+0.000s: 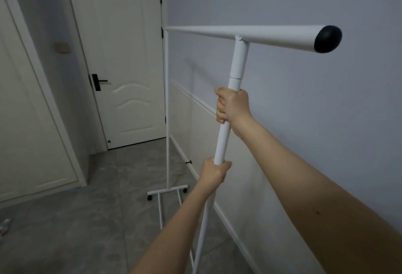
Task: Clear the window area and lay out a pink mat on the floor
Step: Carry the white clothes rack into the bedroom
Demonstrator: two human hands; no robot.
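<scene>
Both hands, right hand (231, 105) above left hand (215, 171), grip the clothes rack (224, 141) upright; roll it level along the floor's (87, 219) wall edge.

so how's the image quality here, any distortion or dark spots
Head view: dim, flat, bluish light with no glare; the wide lens bows the door frame at left and swells the rack's top bar and its black cap; the right forearm looms large; both hands, left hand and right hand, and the pole look sharp.

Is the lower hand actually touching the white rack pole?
Touching: the head view shows the left hand with fingers wrapped round the rack pole.
</scene>
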